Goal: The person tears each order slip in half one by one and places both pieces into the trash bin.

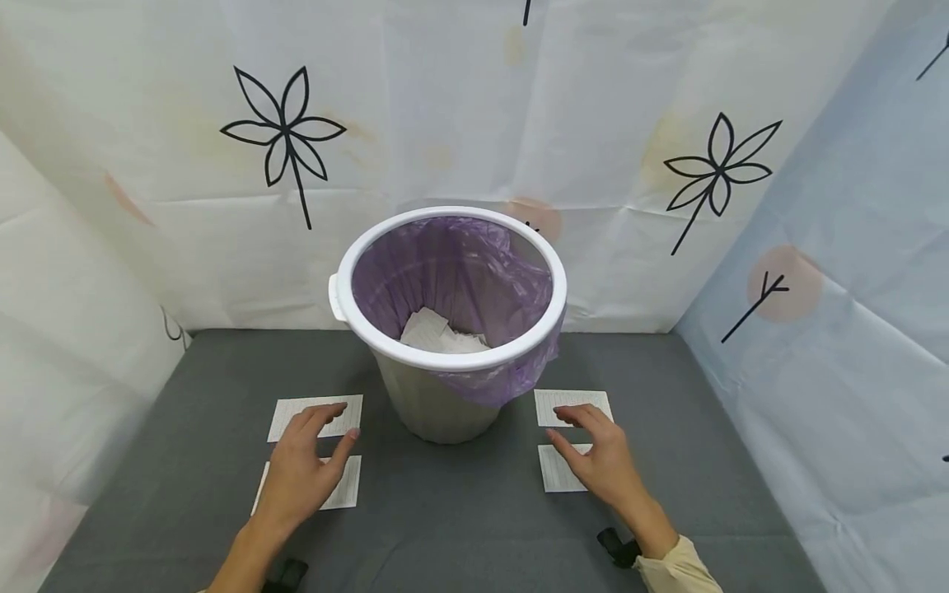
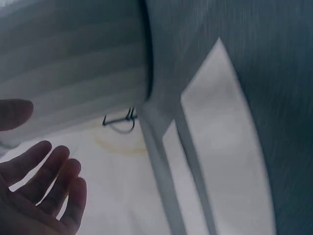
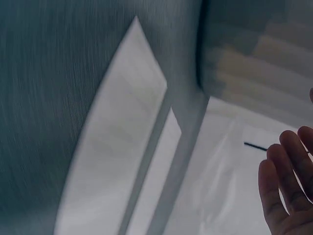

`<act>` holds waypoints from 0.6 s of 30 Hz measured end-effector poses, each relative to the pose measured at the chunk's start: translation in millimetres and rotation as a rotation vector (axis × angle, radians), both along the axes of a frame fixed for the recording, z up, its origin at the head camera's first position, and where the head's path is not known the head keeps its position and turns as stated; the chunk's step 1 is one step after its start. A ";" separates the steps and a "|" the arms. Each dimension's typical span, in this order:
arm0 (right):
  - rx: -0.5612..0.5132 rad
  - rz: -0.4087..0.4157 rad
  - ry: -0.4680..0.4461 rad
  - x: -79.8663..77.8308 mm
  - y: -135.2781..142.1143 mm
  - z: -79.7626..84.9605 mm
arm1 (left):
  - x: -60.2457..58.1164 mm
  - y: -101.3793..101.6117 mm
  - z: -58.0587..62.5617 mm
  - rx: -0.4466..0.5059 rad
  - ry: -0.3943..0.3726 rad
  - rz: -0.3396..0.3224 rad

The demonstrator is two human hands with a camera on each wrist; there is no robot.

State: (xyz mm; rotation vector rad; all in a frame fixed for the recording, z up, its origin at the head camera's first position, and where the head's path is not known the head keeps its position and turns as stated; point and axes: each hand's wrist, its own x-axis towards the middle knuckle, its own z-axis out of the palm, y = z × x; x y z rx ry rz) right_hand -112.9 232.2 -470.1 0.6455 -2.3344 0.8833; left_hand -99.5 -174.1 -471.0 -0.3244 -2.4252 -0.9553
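Observation:
Both hands hover above the dark grey table, holding nothing. My left hand [image 1: 300,469] has thumb and fingers spread apart, over two white paper slips, a far one [image 1: 315,416] and a near one [image 1: 344,484] partly hidden by the hand. On the other side my right hand [image 1: 599,453] is likewise spread over a far paper slip [image 1: 571,405] and a near one [image 1: 561,473]. Between the hands, a little farther off, stands a white bin [image 1: 433,403] lined with a purple plastic bag [image 1: 474,255]. Crumpled white paper [image 1: 437,332] lies inside it.
Pale cloth walls [image 1: 445,123] with black flower drawings enclose the back and sides of the grey table [image 1: 445,527]. Black straps [image 1: 619,548] circle the wrists. A thin cord [image 1: 174,329] hangs at the back left corner.

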 end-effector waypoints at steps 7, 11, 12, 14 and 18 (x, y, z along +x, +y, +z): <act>-0.153 0.037 -0.140 15.9 -24.3 -17.3 | 11.8 18.5 -12.9 0.159 -0.092 -0.110; -0.239 0.084 -0.224 23.8 -44.4 -25.4 | 14.6 21.8 -20.7 0.219 -0.140 -0.151; -0.267 0.105 -0.252 25.5 -50.6 -26.9 | 15.0 21.3 -22.9 0.230 -0.150 -0.160; -0.318 0.149 -0.309 28.8 -64.1 -30.0 | 15.6 18.5 -27.5 0.249 -0.161 -0.172; -0.405 0.240 -0.431 32.1 -94.2 -38.9 | 16.5 5.9 -36.8 0.252 -0.173 -0.163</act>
